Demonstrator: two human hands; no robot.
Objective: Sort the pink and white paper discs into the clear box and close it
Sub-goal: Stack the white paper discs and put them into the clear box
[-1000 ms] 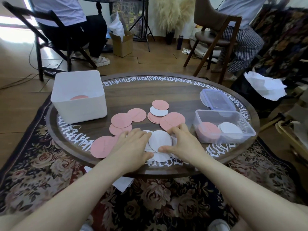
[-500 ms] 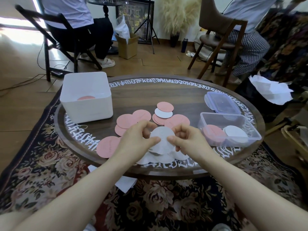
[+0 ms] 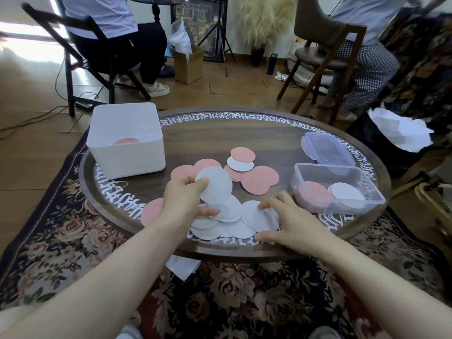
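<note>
The left hand pinched a white disc upright; the right hand, which had let go, rested relaxed on the white pile

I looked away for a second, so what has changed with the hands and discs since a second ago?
The left hand has lifted a white disc off the pile and holds it tilted above the table. The right hand, which shared that grip half a second ago, has let go and gone back down onto the white pile. The pink discs, clear box, lid and white bin stayed put.
</note>
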